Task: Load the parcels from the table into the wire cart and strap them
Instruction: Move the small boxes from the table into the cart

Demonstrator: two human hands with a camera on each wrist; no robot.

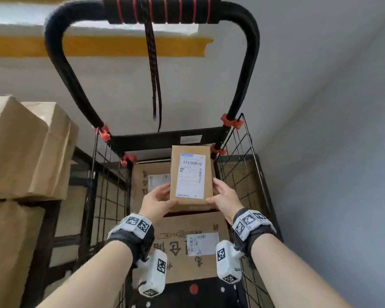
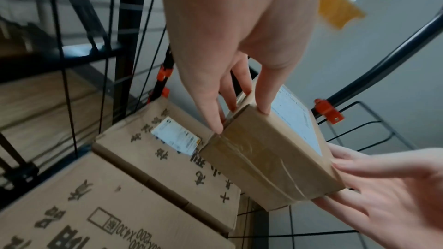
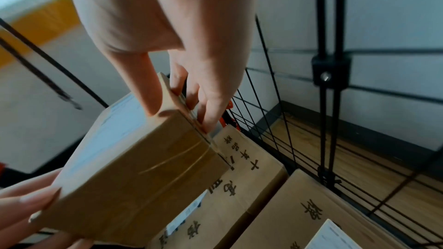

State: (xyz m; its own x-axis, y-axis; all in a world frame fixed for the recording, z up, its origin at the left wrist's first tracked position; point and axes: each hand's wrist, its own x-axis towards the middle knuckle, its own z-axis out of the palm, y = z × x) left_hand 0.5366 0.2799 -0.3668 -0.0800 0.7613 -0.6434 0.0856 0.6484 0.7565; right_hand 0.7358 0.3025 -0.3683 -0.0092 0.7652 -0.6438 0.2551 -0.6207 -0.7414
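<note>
A small brown parcel [image 1: 190, 176] with a white shipping label hangs over the black wire cart [image 1: 249, 174], held between both hands. My left hand [image 1: 157, 202] grips its near left corner, thumb on top and fingers on the side [image 2: 239, 105]. My right hand [image 1: 223, 197] grips the near right corner the same way [image 3: 182, 99]. The taped end of the parcel [image 2: 268, 158] [image 3: 139, 173] faces me. Beneath it two larger printed cartons lie in the cart, a far one [image 1: 147, 174] and a near one [image 1: 191, 243].
A black strap [image 1: 153, 85] hangs from the cart's padded handle [image 1: 156, 10]. Large brown cartons [image 1: 25, 147] are stacked on a dark rack at the left. A grey wall [image 1: 331, 130] stands close on the right. Wire side panels [image 3: 275, 101] enclose the cart.
</note>
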